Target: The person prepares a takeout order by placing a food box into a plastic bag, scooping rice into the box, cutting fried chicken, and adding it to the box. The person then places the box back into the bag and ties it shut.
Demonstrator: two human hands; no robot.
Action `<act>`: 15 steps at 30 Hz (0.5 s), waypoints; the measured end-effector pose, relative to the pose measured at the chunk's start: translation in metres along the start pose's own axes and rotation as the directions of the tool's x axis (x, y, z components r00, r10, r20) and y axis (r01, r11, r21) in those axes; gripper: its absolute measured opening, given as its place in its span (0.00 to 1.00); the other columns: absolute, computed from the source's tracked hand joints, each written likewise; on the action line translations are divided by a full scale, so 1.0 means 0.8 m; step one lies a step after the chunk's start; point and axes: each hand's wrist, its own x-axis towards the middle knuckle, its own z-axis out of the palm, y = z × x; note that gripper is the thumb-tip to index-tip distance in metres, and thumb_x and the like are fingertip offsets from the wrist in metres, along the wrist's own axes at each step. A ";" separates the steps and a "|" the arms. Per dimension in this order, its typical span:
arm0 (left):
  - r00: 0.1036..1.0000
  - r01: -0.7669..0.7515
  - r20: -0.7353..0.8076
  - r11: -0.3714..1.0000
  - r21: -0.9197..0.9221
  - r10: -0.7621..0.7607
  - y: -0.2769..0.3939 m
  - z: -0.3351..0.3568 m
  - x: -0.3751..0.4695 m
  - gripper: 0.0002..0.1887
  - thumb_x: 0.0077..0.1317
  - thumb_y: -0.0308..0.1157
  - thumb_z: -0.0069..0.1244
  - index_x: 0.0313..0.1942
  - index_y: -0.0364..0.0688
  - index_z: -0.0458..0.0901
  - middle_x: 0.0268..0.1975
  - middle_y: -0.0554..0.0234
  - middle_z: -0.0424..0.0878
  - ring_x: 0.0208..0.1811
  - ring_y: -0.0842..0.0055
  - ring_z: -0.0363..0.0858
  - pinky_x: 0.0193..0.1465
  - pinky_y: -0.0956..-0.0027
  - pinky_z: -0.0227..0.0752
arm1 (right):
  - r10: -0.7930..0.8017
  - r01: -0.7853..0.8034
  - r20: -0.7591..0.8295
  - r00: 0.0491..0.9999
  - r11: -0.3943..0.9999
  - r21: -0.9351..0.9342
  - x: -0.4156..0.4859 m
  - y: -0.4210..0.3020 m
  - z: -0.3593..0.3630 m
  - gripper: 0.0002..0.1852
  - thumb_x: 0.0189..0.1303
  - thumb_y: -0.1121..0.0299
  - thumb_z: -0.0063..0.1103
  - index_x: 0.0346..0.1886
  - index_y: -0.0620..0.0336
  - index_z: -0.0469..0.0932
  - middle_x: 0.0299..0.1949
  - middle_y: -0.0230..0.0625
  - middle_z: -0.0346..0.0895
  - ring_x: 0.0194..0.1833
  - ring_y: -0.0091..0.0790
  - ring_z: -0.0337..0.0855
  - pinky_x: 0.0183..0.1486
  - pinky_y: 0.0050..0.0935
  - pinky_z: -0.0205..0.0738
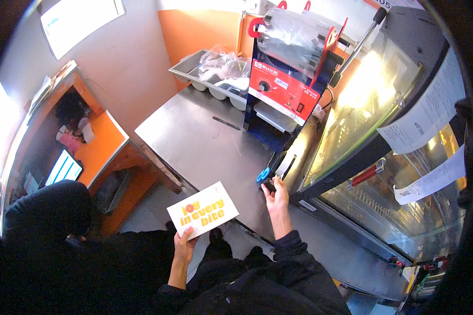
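My left hand (184, 246) grips a flat white cardboard box (203, 208) by its near edge, thumb on top. Yellow lettering and a small red-orange mark cover the box's upper face. It is held in front of the steel table's near edge. My right hand (276, 199) is at the front end of a dark tape dispenser (269, 184), with fingertips on either side of it. A pale tape roll (287, 164) sits just behind the fingers. Close on the left are the blue handles of scissors (263, 174). Whether tape is pinched is too small to tell.
A red and dark-blue cup sealing machine (282, 88) stands on the steel table (197, 130), near a black pen (226, 123) and a grey tray (189, 71) of plastic bags. A lit glass display cabinet (347, 130) borders the right. A person in black (47, 208) is close at left.
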 end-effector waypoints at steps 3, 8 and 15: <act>0.998 0.052 0.038 0.999 -0.002 -0.052 0.006 0.005 0.028 0.22 0.65 0.33 0.55 0.57 0.35 0.72 0.53 0.58 0.80 0.52 0.72 0.80 0.55 0.64 0.75 | -0.186 0.186 0.057 0.981 0.983 0.004 -0.021 0.028 -0.013 0.02 0.65 0.73 0.59 0.37 0.58 0.76 0.38 0.33 0.78 0.39 0.30 0.80 0.42 0.32 0.82; 0.982 0.105 0.147 0.992 0.073 -0.115 0.014 0.010 0.064 0.26 0.66 0.34 0.53 0.62 0.35 0.68 0.57 0.57 0.77 0.57 0.69 0.77 0.59 0.63 0.72 | -0.321 0.307 -0.036 0.946 0.927 -0.215 -0.015 0.066 -0.037 0.07 0.63 0.74 0.63 0.29 0.63 0.77 0.35 0.33 0.78 0.37 0.27 0.82 0.38 0.21 0.79; 0.956 0.267 0.138 0.963 -0.035 -0.260 0.034 0.043 0.093 0.25 0.65 0.38 0.57 0.59 0.40 0.70 0.54 0.60 0.78 0.54 0.72 0.76 0.57 0.65 0.70 | -0.637 0.420 0.036 0.770 0.463 -0.781 0.025 0.087 -0.083 0.08 0.56 0.71 0.70 0.28 0.64 0.80 0.51 0.38 0.68 0.48 0.33 0.78 0.40 0.23 0.78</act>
